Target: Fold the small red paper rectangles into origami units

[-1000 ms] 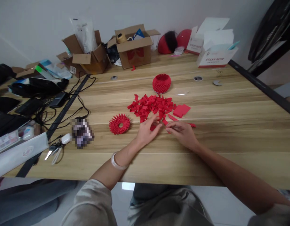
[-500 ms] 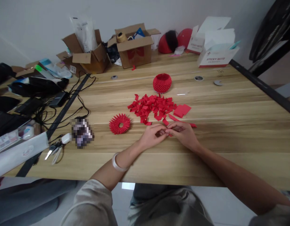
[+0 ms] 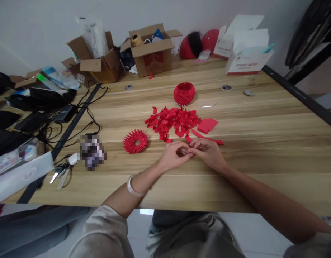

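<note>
My left hand (image 3: 174, 155) and my right hand (image 3: 210, 153) meet at the fingertips near the table's middle. Both pinch a small red paper piece (image 3: 193, 155), mostly hidden by the fingers. Just beyond them lies a pile of folded red paper pieces (image 3: 172, 120), with flat red sheets (image 3: 207, 125) at its right and a long red strip (image 3: 208, 137) in front of the sheets. A spiky red paper ring (image 3: 135, 141) lies left of my left hand. Behind the pile stands a round red paper bowl (image 3: 184, 94).
Two open cardboard boxes (image 3: 154, 61) and white sticky-note boxes (image 3: 246, 63) line the back of the wooden table (image 3: 262, 157). Cables (image 3: 94, 118), keys (image 3: 63, 172) and a pixelated object (image 3: 92, 152) are at left. Another person's leg (image 3: 33, 225) shows at lower left.
The view has shifted slightly. My hands stay together in nearly the same place, with a small change in the fingers around the red piece.
</note>
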Demonstrator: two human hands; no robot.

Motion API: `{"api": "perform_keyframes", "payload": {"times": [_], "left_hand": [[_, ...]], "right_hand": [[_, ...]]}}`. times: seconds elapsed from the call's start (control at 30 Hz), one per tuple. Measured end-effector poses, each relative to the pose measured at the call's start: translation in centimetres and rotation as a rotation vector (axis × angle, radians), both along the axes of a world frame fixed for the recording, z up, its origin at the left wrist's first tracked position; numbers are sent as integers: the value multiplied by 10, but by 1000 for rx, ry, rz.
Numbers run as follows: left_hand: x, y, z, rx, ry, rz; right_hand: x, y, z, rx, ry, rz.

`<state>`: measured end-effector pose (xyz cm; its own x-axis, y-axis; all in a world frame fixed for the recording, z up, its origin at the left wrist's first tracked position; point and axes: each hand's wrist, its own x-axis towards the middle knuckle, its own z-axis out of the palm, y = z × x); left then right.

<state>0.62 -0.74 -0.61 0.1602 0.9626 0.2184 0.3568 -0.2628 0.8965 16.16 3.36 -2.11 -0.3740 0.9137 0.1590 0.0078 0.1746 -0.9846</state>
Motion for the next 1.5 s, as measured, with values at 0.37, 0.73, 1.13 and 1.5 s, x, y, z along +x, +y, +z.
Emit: {"api": "perform_keyframes", "payload": {"times": [0.37, 0.73, 1.13, 1.5], "left_hand": [[-1, 1, 0, 2, 41, 22], [-3, 3, -2, -127, -48, 106], [-3, 5, 5, -348, -287, 80], [-5, 10, 3, -459, -454, 113]], "right_hand": [[-1, -2, 0, 11, -2, -15], [2, 2, 0, 93, -70, 57], [2, -1, 1, 16, -86, 69], [3, 1, 5, 255, -154, 13]]}}
